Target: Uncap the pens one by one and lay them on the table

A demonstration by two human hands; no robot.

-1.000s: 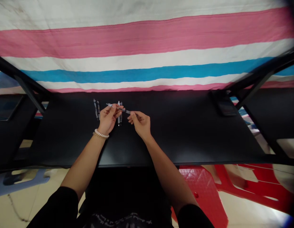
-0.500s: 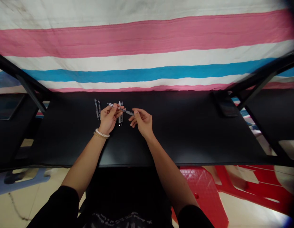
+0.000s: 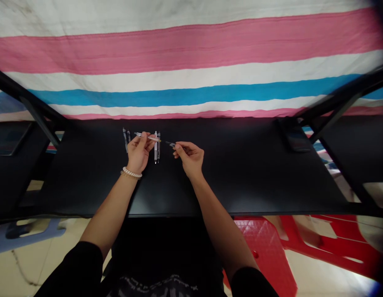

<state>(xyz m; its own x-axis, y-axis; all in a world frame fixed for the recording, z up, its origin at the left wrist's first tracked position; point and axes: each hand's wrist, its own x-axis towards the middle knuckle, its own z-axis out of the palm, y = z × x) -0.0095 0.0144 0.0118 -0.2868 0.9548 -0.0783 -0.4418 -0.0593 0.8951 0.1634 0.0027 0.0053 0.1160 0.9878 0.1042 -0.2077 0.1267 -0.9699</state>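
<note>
Since half a second ago, the right grip has drawn off to the right and the left grip a little to the left, so that the parts between them now span a longer stretch, with a thin dark length showing where the two were joined more closely before. The left grip is closed, thumb against fingers, on a clear pen barrel, which lies slantwise, its far end pointing up and left. The right grip is also closed, pinching a dark end piece between thumb and fingers; whether that piece still touches the barrel is too small to tell. All of this is in front of the person, over the black tabletop. Just beyond the left grip's fingertips, two pens lie side by side on the tabletop, one pale and one darker. Two more dark pens lie to the left of the left grip, partly hidden by it. A pale coiled band circles the left wrist. Well apart, near the tabletop's right end, rests a flat dark object, and behind everything hangs a striped cloth
</note>
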